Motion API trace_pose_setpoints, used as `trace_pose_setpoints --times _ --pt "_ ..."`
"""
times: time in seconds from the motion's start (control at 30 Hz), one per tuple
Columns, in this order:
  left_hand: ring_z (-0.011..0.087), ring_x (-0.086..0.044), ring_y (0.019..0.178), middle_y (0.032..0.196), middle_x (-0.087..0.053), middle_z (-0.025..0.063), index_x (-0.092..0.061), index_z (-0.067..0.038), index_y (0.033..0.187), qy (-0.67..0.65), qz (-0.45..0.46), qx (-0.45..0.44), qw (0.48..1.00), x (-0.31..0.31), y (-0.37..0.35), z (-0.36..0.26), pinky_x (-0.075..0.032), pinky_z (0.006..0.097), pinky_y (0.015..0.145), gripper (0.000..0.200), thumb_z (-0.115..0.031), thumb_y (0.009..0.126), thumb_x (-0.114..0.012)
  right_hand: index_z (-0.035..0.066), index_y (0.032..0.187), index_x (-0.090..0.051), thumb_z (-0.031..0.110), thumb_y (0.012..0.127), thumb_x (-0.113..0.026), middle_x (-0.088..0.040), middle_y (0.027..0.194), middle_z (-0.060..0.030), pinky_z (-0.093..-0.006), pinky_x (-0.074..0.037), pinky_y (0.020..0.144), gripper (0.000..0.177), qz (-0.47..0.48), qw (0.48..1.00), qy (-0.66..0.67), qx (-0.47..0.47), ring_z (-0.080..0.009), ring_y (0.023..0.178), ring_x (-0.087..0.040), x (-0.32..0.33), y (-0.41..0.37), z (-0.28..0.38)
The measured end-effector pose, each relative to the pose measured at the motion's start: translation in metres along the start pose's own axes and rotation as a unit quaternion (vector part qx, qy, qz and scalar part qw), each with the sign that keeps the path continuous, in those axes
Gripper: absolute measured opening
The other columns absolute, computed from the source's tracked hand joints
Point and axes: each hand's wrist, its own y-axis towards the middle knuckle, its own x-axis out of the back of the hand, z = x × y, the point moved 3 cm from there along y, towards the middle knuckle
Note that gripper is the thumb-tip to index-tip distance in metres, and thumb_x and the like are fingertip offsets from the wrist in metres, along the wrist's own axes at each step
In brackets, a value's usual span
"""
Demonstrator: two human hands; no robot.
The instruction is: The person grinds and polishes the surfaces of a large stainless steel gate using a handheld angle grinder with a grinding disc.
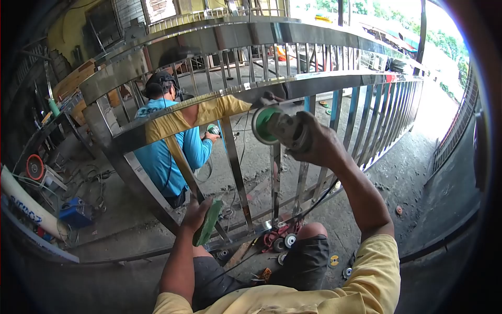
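Note:
My right hand (318,140) is wrapped round the body of an angle grinder (286,128). Its round disc (265,124), green inside a pale rim, is up against the shiny metal top rail (209,112) of a railing. Lower down, my left hand (195,215) grips a green bar of polishing compound (210,222), close by a slanted upright (183,167) of the same railing. The rail mirrors my yellow shirt.
Beyond the railing a co-worker in a blue shirt (175,152) holds another grinder (213,129). More railings stand behind. Several loose discs (290,240) lie on the floor by my knees, near a cable (319,201). A blue machine (76,213) sits at left.

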Motion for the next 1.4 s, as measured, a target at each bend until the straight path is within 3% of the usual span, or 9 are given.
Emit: trace_pose_setpoints --times 0.1,0.4,0.5,0.6,0.7,0.83,1.1,1.3,1.4 --pt "0.0275 -0.053 0.116 0.127 -0.051 0.0174 -0.036 0.002 0.144 0.002 -0.031 -0.032 0.999 0.002 -0.001 0.006 -0.04 0.0387 0.104 0.082 -0.052 0.09 -0.065 0.013 0.141 -0.045 0.029 0.066 -0.091 -0.069 0.115 -0.0213 -0.0465 -0.057 0.087 0.089 0.022 1.0 0.0 -0.016 -0.0405 0.105 -0.069 -0.005 -0.003 0.003" --pt "0.0311 -0.054 0.118 0.13 -0.051 0.0213 -0.036 0.003 0.143 0.009 0.001 0.006 1.0 0.002 0.002 0.023 -0.039 0.0404 0.106 0.086 -0.058 0.089 -0.063 0.014 0.14 -0.044 0.025 0.065 -0.092 -0.069 0.114 -0.0208 -0.0467 -0.059 0.086 0.09 0.017 0.999 -0.03 0.0 -0.0403 0.104 -0.07 0.0 0.007 0.014" --pt "0.0324 -0.054 0.12 0.13 -0.05 0.0226 -0.036 0.004 0.143 -0.02 0.008 0.04 0.999 0.0 -0.001 0.027 -0.038 0.0407 0.107 0.087 -0.059 0.089 -0.063 0.011 0.145 -0.041 0.027 0.064 -0.093 -0.068 0.118 -0.023 -0.0456 -0.057 0.09 0.098 0.038 0.997 0.003 -0.067 -0.041 0.109 -0.069 0.003 -0.004 -0.003" --pt "0.0327 -0.054 0.12 0.131 -0.051 0.0233 -0.033 0.005 0.145 -0.016 0.014 0.033 0.999 -0.001 0.001 0.026 -0.039 0.0405 0.107 0.09 -0.06 0.089 -0.063 0.011 0.146 -0.04 0.025 0.065 -0.092 -0.069 0.117 -0.0224 -0.0454 -0.057 0.091 0.097 -0.018 0.996 -0.017 -0.082 -0.0407 0.108 -0.069 0.011 -0.01 -0.015" --pt "0.0325 -0.054 0.12 0.131 -0.051 0.0235 -0.03 0.005 0.146 -0.034 0.013 0.007 0.999 -0.002 0.006 0.037 -0.039 0.04 0.106 0.093 -0.06 0.088 -0.063 0.01 0.146 -0.04 0.023 0.066 -0.092 -0.069 0.118 -0.0224 -0.0451 -0.056 0.092 0.096 -0.003 0.995 -0.008 -0.102 -0.0396 0.109 -0.069 0.015 -0.005 -0.018" --pt "0.0314 -0.054 0.118 0.129 -0.052 0.0216 -0.029 0.005 0.148 -0.019 -0.009 0.03 0.999 -0.001 0.005 0.038 -0.039 0.0393 0.106 0.095 -0.06 0.087 -0.064 0.012 0.146 -0.041 0.031 0.064 -0.094 -0.067 0.12 -0.0239 -0.0476 -0.056 0.09 0.1 -0.012 0.998 0.016 -0.057 -0.0426 0.108 -0.068 0.005 -0.004 -0.02" --pt "0.029 -0.059 0.108 0.119 -0.057 0.0185 -0.036 0.004 0.144 0.007 -0.024 0.025 0.999 -0.004 0.001 0.027 -0.044 0.0399 0.099 0.091 -0.06 0.086 -0.065 0.012 0.143 -0.043 0.03 0.066 -0.091 -0.068 0.118 -0.0237 -0.0465 -0.056 0.091 0.093 -0.032 0.995 0.045 -0.082 -0.0419 0.11 -0.068 -0.003 -0.01 -0.008" --pt "0.0295 -0.065 0.101 0.114 -0.064 0.0188 -0.042 0.004 0.138 0.038 -0.071 0.015 0.997 -0.008 -0.006 0.027 -0.048 0.0404 0.094 0.088 -0.062 0.086 -0.066 0.014 0.143 -0.039 0.029 0.071 -0.088 -0.069 0.116 -0.0234 -0.0461 -0.057 0.087 0.089 -0.081 0.984 0.084 -0.138 -0.0413 0.103 -0.07 -0.04 -0.059 -0.033" --pt "0.0304 -0.065 0.105 0.117 -0.064 0.0207 -0.043 0.004 0.136 0.003 -0.062 0.056 0.996 -0.018 -0.008 0.046 -0.047 0.0405 0.095 0.085 -0.06 0.087 -0.068 0.015 0.145 -0.038 0.029 0.069 -0.089 -0.07 0.112 -0.0249 -0.0475 -0.057 0.086 0.092 -0.038 0.981 0.093 -0.168 -0.043 0.104 -0.069 -0.066 -0.099 -0.029"
